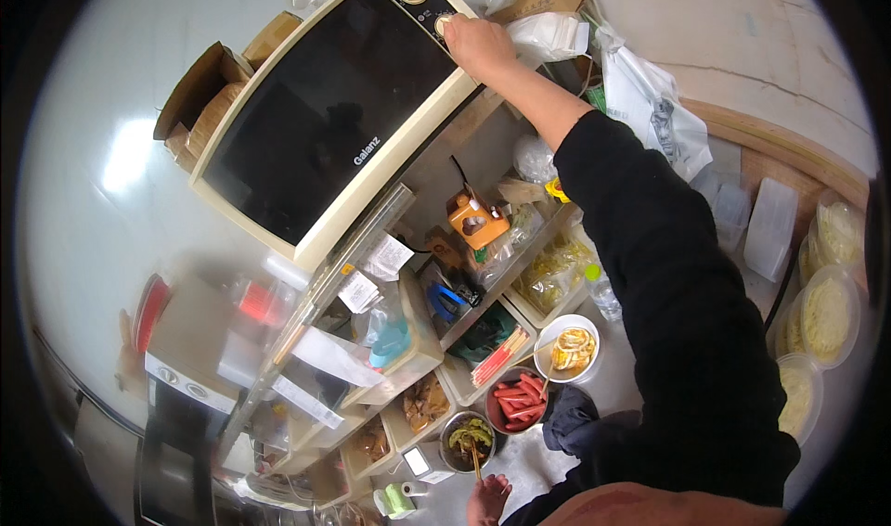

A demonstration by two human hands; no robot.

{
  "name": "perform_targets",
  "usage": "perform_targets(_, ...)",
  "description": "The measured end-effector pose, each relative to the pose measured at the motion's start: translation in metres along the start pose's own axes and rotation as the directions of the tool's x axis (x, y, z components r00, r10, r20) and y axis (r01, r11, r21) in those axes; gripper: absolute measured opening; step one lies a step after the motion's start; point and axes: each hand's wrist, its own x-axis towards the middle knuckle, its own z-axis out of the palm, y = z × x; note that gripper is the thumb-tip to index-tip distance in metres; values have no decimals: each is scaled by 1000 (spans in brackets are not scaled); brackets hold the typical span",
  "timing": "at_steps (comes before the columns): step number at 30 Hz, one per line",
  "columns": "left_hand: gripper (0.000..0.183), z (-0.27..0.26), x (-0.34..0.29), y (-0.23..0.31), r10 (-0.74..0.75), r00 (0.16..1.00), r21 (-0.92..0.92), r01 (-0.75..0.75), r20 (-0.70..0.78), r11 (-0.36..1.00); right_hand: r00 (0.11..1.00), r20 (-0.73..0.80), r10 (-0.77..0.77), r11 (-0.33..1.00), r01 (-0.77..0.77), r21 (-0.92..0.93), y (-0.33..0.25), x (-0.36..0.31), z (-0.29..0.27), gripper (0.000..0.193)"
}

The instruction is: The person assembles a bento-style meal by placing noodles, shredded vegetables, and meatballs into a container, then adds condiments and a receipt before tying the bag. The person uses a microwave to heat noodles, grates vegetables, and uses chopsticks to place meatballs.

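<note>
Pale wall (pixel 742 57) upper right, right hand (pixel 481 50) pinching the microwave (pixel 311 109) knob (pixel 440 26); probably stiff, grab its rim. Left hand (pixel 489 502), bottom centre: can't tell its grip.

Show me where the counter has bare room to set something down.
The metal counter is bare between the round bowl of red sausages, the crumpled dark-grey cloth and the left hand; and between the round white bowl and the black right sleeve. Crowded: beneath the cream microwave, around the orange box.
</note>
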Motion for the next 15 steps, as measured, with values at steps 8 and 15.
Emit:
perform_targets(8,34,46,-3,-2,19,960,14,-16,-281,1000,999,22,38,999,-38,6,-1,0,0,37)
perform_targets(15,35,56,-1,-4,13,946,11,-10,-324,1000,997,-11,73,997,-73,5,-5,0,1,39)
